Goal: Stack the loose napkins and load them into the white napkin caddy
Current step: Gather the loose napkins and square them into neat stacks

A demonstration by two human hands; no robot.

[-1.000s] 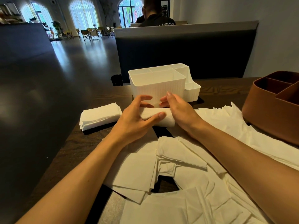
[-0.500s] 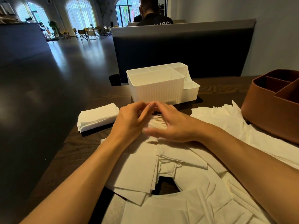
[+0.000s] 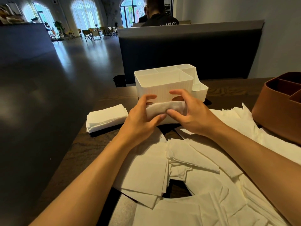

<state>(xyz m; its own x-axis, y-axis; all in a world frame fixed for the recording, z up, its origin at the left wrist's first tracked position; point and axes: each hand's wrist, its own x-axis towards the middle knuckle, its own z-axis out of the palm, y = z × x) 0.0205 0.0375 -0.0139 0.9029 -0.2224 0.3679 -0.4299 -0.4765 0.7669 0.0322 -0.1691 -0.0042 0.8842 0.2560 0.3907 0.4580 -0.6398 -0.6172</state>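
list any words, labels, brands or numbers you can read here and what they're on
Print across the back of the black shirt of the person seated behind the partition: partly hidden by the partition's top edge and blurred; looks like "ROX" at the end, not certain.
White caddy, brown caddy, napkin bundle held in both hands: no text visible.

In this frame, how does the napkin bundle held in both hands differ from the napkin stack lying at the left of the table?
The held bundle is gripped by the left hand and right hand, just in front of the white caddy; the left stack lies untouched on the table. The bundle looks bent into a rounded roll; the stack lies flat with its layered edges showing. Both are white paper napkins, and neither is in the caddy yet.
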